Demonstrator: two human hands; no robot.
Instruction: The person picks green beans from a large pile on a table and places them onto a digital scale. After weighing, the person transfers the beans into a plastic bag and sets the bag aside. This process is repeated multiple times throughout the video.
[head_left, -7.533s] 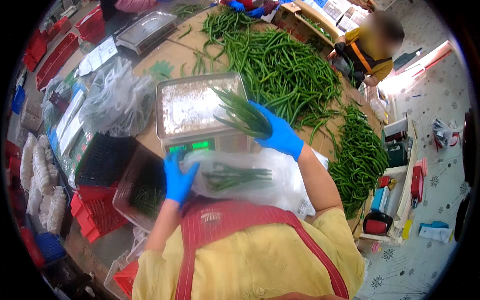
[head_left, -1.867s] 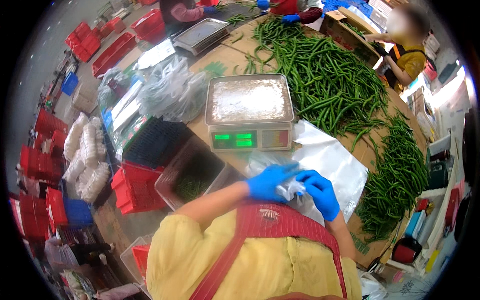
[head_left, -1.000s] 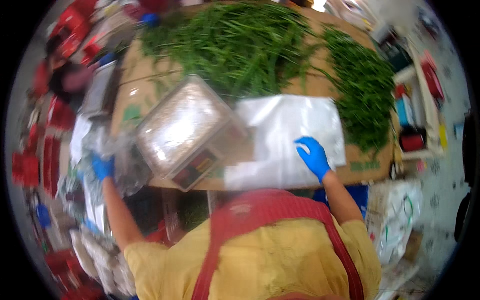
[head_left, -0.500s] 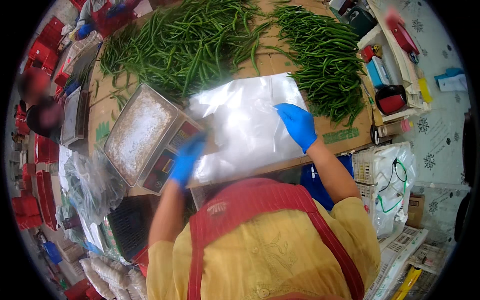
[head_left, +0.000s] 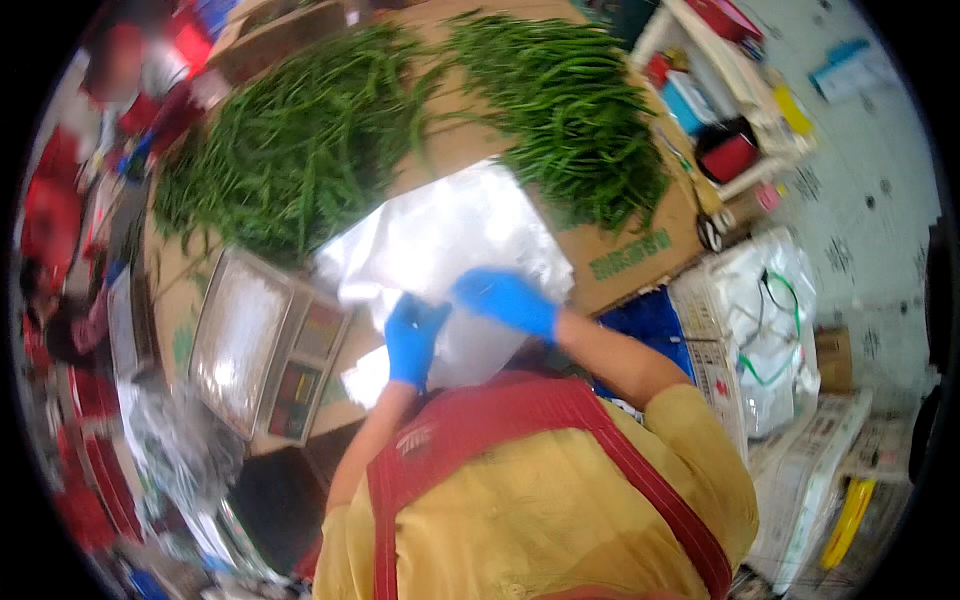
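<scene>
A stack of clear, shiny plastic bags [head_left: 420,225] lies on the cardboard-covered table in front of me. Over its near part, both my blue-gloved hands are close together. My left hand [head_left: 412,342] is closed, thumb toward the fingers, at crumpled bag film. Slightly farther right, my right hand [head_left: 508,302] points left with its fingers bent onto a plastic bag; blur softens the fingertips. To the left of my left hand stands a weighing scale [head_left: 238,340] with a bare metal pan. Long green chili peppers [head_left: 290,150] form a loose heap beyond the bags.
A second, neater pile of green peppers [head_left: 585,120] lies at the far right. Scissors [head_left: 708,232] rest at the table's right edge, by a shelf tray of small items. Crumpled plastic bags [head_left: 180,435] hang at the left; a white crate [head_left: 705,320] stands on the right.
My right hand has come left and nearer, toward my left hand. The left hand has moved right, away from the scale, onto the bags. The whole view has turned and shifted.
</scene>
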